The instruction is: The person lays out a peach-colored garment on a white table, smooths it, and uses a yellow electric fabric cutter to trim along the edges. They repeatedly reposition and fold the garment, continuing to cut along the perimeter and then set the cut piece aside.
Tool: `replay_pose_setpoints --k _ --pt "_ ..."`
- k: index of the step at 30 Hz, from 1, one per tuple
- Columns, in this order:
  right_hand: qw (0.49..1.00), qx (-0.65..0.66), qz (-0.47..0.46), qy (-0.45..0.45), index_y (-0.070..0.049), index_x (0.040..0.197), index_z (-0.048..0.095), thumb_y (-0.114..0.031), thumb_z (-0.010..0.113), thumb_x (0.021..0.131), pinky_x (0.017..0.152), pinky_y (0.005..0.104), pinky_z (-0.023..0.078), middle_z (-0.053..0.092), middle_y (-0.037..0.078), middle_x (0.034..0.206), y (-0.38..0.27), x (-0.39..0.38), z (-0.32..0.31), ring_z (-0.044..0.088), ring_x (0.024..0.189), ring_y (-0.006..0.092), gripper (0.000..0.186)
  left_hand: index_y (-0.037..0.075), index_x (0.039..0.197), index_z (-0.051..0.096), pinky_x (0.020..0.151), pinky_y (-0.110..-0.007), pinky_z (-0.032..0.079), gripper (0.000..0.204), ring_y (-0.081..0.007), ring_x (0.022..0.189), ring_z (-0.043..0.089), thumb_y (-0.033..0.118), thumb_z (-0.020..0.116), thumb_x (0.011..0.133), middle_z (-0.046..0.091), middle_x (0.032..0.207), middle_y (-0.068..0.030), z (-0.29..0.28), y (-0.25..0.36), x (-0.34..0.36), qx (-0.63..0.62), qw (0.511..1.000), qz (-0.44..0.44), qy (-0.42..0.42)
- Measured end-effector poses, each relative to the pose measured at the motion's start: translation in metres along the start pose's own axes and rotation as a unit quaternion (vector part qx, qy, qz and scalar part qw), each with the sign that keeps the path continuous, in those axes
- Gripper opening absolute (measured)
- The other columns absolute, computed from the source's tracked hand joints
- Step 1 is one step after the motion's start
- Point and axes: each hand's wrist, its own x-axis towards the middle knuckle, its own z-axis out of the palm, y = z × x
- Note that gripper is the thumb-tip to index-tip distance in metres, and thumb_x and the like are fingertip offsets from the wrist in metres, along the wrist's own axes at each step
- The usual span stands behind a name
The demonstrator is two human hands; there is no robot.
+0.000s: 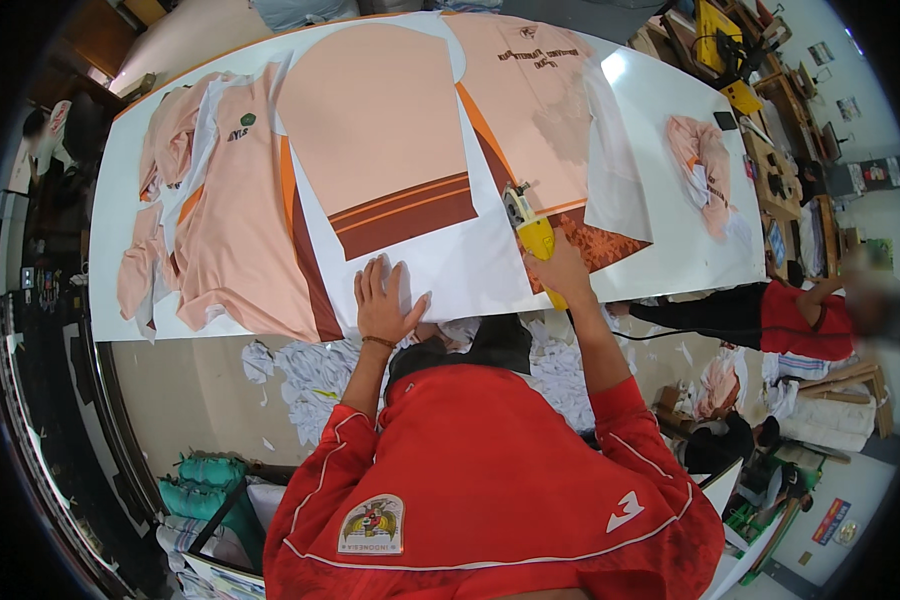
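My right hand [562, 268] is wrapped round the yellow handle of an electric fabric cutter [537, 238]. The cutter's metal head lies at the lower left corner of a printed peach panel [530, 100], by its orange and maroon patterned edge. My left hand [385, 302] rests flat, fingers spread, on white cloth [450, 255] below a peach panel [375, 110] with maroon and orange bands. Farther left, loosely folded peach cloth [235, 250] carries a small green emblem. Whether the blade touches the cloth cannot be made out.
The white table [705, 270] has a crumpled peach piece [702, 170] at its right end. A black cord [660, 335] runs right from near the cutter. White scraps [315, 385] litter the floor. A co-worker in red [805, 315] is at the right; green bundles [205, 490] lie lower left.
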Motion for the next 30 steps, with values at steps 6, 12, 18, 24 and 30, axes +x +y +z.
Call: replay_pose_setpoints --k 6,12,18,24,30 --pt "0.999 0.016 -0.035 0.022 -0.005 0.135 0.051 -0.047 0.076 0.083 0.098 0.0562 0.055 0.07 0.028 0.123 -0.012 0.037 0.0 0.068 0.117 0.0484 0.071 0.01 0.146 0.058 0.124 -0.061 0.027 0.077 -0.043 0.149 0.038 0.055 0.077 0.086 0.045 0.157 -0.0243 0.0 0.001 0.0 -0.005 1.0 -0.002 0.004" --pt "0.998 0.013 -0.064 0.021 -0.006 0.132 0.053 -0.048 0.076 0.084 0.097 0.0549 0.056 0.071 0.025 0.121 -0.034 0.078 -0.005 0.07 0.114 0.0452 0.069 0.008 0.146 0.058 0.125 -0.061 0.026 0.077 -0.0436 0.149 0.038 0.056 0.075 0.087 0.045 0.156 -0.0252 -0.004 0.003 0.002 0.002 1.0 -0.006 -0.009" --pt "0.996 0.0 -0.079 0.028 -0.006 0.133 0.054 -0.05 0.076 0.083 0.096 0.0536 0.057 0.072 0.024 0.121 -0.063 0.124 -0.009 0.071 0.114 0.0435 0.071 0.008 0.143 0.06 0.124 -0.061 0.027 0.076 -0.0435 0.147 0.039 0.057 0.075 0.088 0.046 0.155 -0.0253 -0.005 0.003 0.002 -0.001 1.0 -0.007 -0.002" --pt "0.997 -0.007 -0.069 0.047 -0.005 0.137 0.054 -0.049 0.078 0.08 0.097 0.0515 0.057 0.072 0.024 0.122 -0.098 0.164 -0.016 0.072 0.114 0.0419 0.076 0.007 0.138 0.063 0.122 -0.061 0.029 0.073 -0.0434 0.144 0.042 0.057 0.075 0.087 0.05 0.15 -0.0249 -0.01 0.006 0.007 -0.019 1.0 -0.005 0.008" --pt "0.996 -0.006 -0.074 0.047 -0.005 0.14 0.054 -0.049 0.077 0.079 0.097 0.0505 0.057 0.072 0.024 0.125 -0.128 0.194 -0.025 0.071 0.116 0.0407 0.078 0.007 0.135 0.064 0.121 -0.059 0.031 0.071 -0.0425 0.142 0.044 0.057 0.076 0.087 0.052 0.147 -0.0236 -0.012 0.004 0.007 -0.017 1.0 -0.003 0.011"
